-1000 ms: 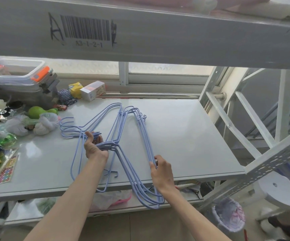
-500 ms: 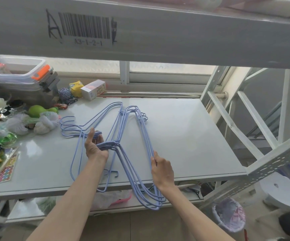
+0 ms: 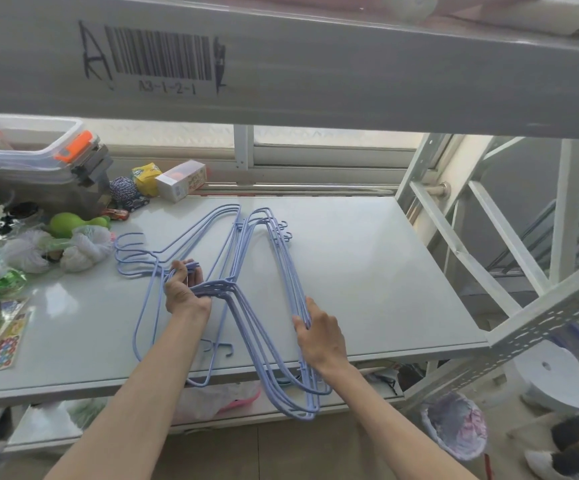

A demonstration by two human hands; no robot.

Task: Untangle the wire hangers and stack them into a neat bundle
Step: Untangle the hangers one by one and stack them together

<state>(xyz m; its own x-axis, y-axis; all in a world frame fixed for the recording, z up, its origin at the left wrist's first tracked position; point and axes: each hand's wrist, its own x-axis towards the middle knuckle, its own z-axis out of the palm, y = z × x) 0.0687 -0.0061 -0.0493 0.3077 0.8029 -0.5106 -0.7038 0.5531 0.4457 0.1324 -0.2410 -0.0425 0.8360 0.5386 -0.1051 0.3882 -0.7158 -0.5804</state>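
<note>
blue wire hangers (image 3: pixel 227 283) spread flat on the white table (image 3: pixel 367 271), crossed over in a few bunches. left hand (image 3: pixel 186 292) gripping the middle knot of necks, right hand (image 3: pixel 319 334) pinching a bunch of long sides, hands apart. maybe half sorted; no neat pile yet.

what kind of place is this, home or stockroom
Probably a stockroom: a metal rack with a barcode label on its upper beam, a slotted steel rail on the right, and a plastic bin on the shelf.
</note>
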